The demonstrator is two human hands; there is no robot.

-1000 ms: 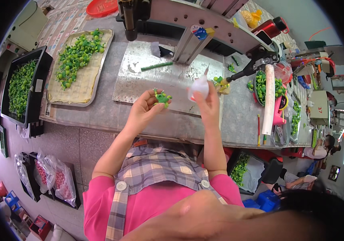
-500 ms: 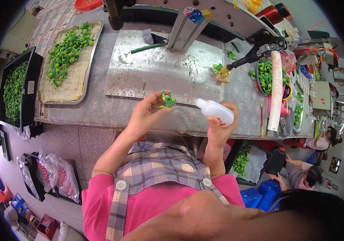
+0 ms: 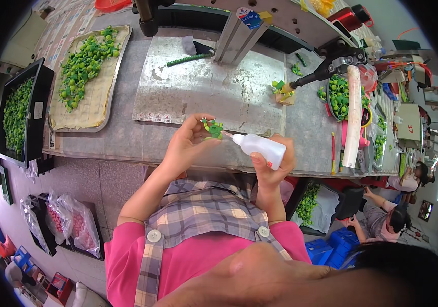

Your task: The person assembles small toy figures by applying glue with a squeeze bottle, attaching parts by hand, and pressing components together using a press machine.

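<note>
Between the fingers of my left hand [image 3: 186, 144] is a small green plastic figure [image 3: 214, 129] with leafy and yellow-green parts, held just above the table's front edge. My right hand [image 3: 276, 162] grips a white squeeze bottle [image 3: 261, 147], tilted so its thin nozzle points left. The nozzle tip is at the figure's right side; I cannot tell whether it touches. Past my hands lies a worn metal plate [image 3: 219, 84], and a similar green piece [image 3: 279, 87] sits on a small block at the plate's right end, under a dark clamp arm [image 3: 316, 74].
At the left are a lined tray [image 3: 78, 120] with green pieces and a black bin [image 3: 45, 84] full of more. On the right stand a round container [image 3: 339, 97] of green pieces and a white tube [image 3: 352, 117]. A metal press frame [image 3: 239, 41] rises behind the plate. A person [image 3: 387, 217] works at lower right.
My right hand has brought the bottle left and slightly down, so its nozzle now meets the figure's edge in view. My left hand has barely moved.
</note>
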